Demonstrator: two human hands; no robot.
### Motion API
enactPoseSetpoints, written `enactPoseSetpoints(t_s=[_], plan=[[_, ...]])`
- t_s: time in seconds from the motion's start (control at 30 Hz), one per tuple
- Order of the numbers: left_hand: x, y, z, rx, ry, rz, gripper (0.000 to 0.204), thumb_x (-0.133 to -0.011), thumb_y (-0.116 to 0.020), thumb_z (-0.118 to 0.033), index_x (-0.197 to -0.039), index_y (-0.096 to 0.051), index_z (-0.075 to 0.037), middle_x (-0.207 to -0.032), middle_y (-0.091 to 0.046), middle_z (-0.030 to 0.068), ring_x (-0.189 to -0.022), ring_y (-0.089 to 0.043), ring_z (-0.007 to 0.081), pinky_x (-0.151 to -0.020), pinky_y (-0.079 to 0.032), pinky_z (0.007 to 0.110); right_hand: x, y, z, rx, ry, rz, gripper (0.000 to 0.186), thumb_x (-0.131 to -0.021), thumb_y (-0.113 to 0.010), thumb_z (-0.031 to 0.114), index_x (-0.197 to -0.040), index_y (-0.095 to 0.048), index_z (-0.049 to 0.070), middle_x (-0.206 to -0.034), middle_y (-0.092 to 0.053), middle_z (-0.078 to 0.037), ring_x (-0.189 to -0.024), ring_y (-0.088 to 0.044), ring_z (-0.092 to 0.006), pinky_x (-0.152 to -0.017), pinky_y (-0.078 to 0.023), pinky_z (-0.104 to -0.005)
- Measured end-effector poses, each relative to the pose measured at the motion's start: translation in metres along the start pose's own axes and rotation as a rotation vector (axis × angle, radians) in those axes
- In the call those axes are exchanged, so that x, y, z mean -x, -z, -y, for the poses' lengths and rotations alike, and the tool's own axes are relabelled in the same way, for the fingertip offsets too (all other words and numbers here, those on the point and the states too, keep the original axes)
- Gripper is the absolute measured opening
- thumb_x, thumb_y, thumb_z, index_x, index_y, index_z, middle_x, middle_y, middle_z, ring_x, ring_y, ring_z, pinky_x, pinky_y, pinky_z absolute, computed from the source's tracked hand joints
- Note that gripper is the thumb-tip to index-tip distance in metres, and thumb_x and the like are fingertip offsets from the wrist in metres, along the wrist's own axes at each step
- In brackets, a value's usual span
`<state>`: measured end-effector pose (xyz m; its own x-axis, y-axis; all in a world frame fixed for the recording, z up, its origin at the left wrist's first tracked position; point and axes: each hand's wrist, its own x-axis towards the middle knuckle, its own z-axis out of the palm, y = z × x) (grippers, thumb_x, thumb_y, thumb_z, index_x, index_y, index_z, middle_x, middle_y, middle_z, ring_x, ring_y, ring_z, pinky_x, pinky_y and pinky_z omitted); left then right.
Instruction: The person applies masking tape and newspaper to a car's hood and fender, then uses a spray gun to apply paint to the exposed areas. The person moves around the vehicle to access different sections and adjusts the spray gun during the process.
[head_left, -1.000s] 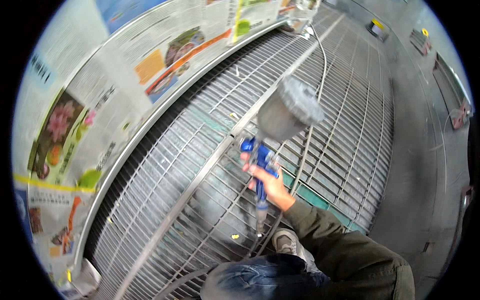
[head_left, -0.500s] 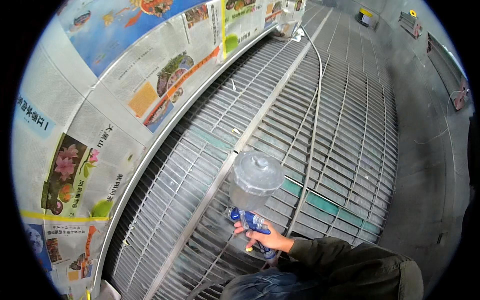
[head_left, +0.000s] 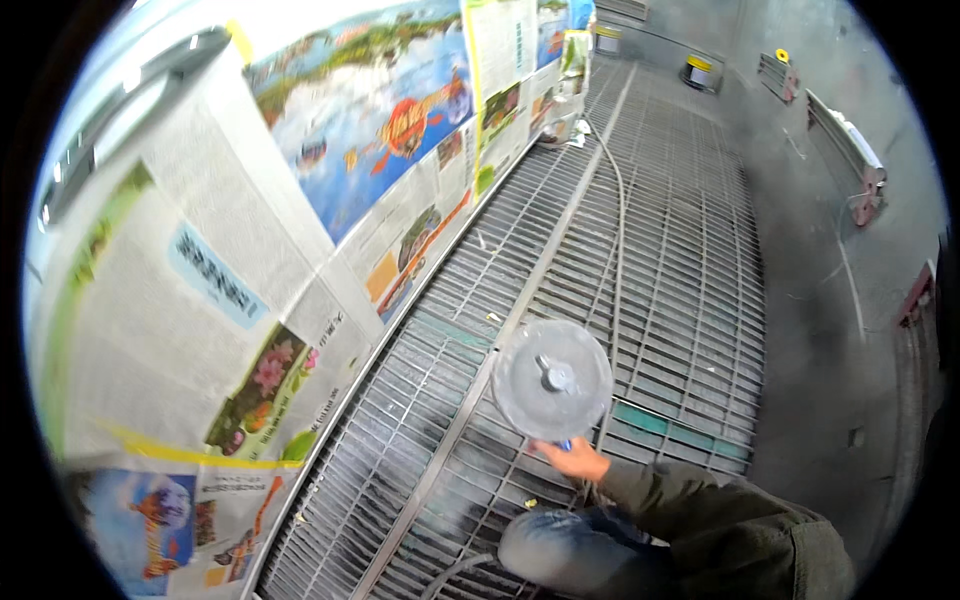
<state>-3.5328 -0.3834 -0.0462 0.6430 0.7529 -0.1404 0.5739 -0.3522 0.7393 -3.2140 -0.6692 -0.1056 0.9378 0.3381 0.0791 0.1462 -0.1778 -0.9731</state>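
My right hand [head_left: 572, 461] is wrapped round a spray gun, largely hidden beneath the gun's round grey cup [head_left: 530, 395]. The cup's lid, with a small raised cap in the middle, faces up toward me. Only a sliver of the blue gun body shows beside my fingers. To the left stands a vehicle side [head_left: 205, 48] masked with newspaper sheets [head_left: 150, 290] and yellow tape [head_left: 190, 455]. A gap separates the gun from this papered side. My left hand is out of view.
Metal floor grating [head_left: 680, 300] runs under everything. A pale hose [head_left: 621, 200] lies along it toward the far end. Grey walls stand at the right, with a rail-like fixture [head_left: 845, 135]. A yellow-and-black bucket [head_left: 698, 72] sits at the back. My bent knee [head_left: 545, 545] is below the hand.
The view has tilted up, bringing more of the papered vehicle side into sight. The spray gun has turned upright under its cup, so the lid now faces me and hides the blue body.
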Motion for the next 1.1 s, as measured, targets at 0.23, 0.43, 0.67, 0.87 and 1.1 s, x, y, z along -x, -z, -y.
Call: enactPoseSetpoints(t_s=[0.23,0.43,0.67,0.87,1.1], plan=[[-0.001,0.09,0.05,-0.401,0.124,0.312,0.038,-0.085,-0.064,-0.025,-0.117,-0.063,-0.005,-0.086,-0.068,0.018,-0.077,-0.066,0.0342,-0.065,-0.053,0.044,-0.058,0.074,0.218,-0.317,0.013,-0.208,0.058,-0.089,-0.052,-0.003,-0.143,-0.034,0.003,-0.12,-0.056,-0.012,-0.089,-0.06,-0.0171,-0.07,-0.057,-0.031],[0.03,0.147,-0.082,-0.386,0.433,0.469,0.042,-0.087,-0.062,-0.019,-0.125,-0.058,-0.002,-0.084,-0.067,0.0191,-0.067,-0.064,0.0322,-0.058,-0.052,0.042,-0.048,0.171,0.357,-0.446,-0.032,-0.466,0.052,-0.088,-0.049,-0.004,-0.138,-0.039,0.003,-0.127,-0.053,-0.008,-0.108,-0.052,-0.0157,-0.071,-0.058,-0.03],[0.038,0.165,-0.196,-0.462,0.446,0.478,0.032,-0.088,-0.062,-0.018,-0.114,-0.059,0.0,-0.077,-0.065,0.0182,-0.063,-0.061,0.0302,-0.056,-0.05,0.042,0.031,0.284,0.53,-0.385,0.03,-0.648,0.042,-0.088,-0.05,-0.003,-0.13,-0.045,0.001,-0.13,-0.052,-0.01,-0.11,-0.053,-0.0175,-0.071,-0.059,-0.0326],[0.036,0.158,-0.314,-0.471,0.417,0.407,0.025,-0.088,-0.062,-0.017,-0.105,-0.059,0.002,-0.072,-0.062,0.0174,-0.059,-0.059,0.0284,-0.054,-0.048,0.043,0.077,0.385,0.61,-0.393,-0.08,-0.78,0.045,-0.084,-0.051,-0.004,-0.129,-0.047,0.001,-0.127,-0.053,-0.01,-0.104,-0.055,-0.0153,-0.066,-0.059,-0.029],[0.039,0.138,-0.444,-0.4,0.373,0.219,0.02,-0.088,-0.062,-0.016,-0.094,-0.059,0.003,-0.065,-0.059,0.0165,-0.055,-0.056,0.0263,-0.051,-0.045,0.043,0.116,0.464,0.65,-0.518,-0.16,-0.794,0.046,-0.087,-0.053,-0.002,-0.133,-0.046,0.001,-0.124,-0.056,-0.008,-0.104,-0.056,-0.0138,-0.062,-0.059,-0.0255]])
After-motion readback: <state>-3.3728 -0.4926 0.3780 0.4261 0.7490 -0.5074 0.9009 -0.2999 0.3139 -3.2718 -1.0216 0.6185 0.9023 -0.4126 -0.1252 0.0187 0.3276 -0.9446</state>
